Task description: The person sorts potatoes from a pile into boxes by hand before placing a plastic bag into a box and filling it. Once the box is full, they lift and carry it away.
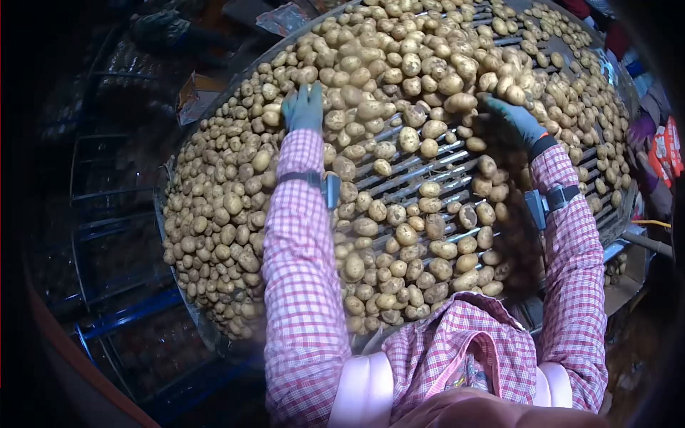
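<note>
Potatoes [232, 203] lie heaped over a slatted metal sorting table [410, 175], with bare bars showing through the middle. My left hand [305, 108], in a blue-green glove, reaches into the pile at the upper left. Its fingers are stretched out among the potatoes and hold none. On the other side, my gloved right hand [519, 121] rests its outstretched fingers against the edge of the heap, close to a large potato [460, 103]. A dark shadow falls below that hand. Devices are strapped to both of my forearms.
Blue metal frames [132, 314] stand left of the table. An open cardboard box [198, 96] sits beyond its upper left rim. At the right edge another person's purple glove [642, 130] shows near an orange-red bag [666, 150]. A cardboard box [628, 282] is at the lower right.
</note>
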`<action>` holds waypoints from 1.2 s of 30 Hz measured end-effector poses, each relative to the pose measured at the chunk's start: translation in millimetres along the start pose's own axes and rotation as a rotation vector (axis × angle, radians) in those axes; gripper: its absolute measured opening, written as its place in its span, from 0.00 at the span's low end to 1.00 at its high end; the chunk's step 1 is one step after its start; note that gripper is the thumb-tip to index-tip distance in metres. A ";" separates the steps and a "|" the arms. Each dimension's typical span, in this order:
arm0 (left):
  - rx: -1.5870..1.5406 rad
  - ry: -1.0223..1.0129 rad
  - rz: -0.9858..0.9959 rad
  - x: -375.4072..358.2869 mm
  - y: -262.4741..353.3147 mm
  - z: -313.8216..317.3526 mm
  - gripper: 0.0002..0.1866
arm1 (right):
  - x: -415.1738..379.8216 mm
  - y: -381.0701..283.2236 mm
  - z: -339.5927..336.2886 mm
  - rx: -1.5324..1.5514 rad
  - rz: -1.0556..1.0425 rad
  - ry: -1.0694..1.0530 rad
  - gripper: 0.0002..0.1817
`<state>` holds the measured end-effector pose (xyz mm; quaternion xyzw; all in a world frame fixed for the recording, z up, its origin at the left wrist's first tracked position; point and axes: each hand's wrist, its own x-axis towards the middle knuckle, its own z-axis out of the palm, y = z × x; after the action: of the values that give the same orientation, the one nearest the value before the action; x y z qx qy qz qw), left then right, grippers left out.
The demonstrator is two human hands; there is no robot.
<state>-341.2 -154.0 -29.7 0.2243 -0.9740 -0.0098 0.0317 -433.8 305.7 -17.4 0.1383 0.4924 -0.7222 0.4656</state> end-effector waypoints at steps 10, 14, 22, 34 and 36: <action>-0.279 -0.260 0.149 23.9 117.9 57.7 0.34 | -60.1 28.6 -44.0 -0.287 -0.242 -0.181 0.20; -0.306 -0.176 0.262 -30.8 187.2 47.8 0.35 | -60.9 59.9 -25.8 -0.425 -0.288 -0.180 0.20; -0.718 -0.097 0.324 -139.5 116.0 -10.9 0.27 | -113.5 44.9 -19.8 -0.320 -0.305 -0.015 0.21; 0.186 0.122 -0.397 -208.6 -80.4 -45.0 0.47 | -134.7 148.7 12.4 -0.322 -0.078 -0.400 0.21; -0.238 0.043 -0.302 -209.8 -62.7 -7.4 0.46 | -140.0 154.0 27.4 -0.482 -0.101 -0.435 0.20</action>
<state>-125.1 -118.7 -36.5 0.3628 -0.9202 -0.1250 0.0769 -228.2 345.2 -1.8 -0.1582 0.5446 -0.6196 0.5427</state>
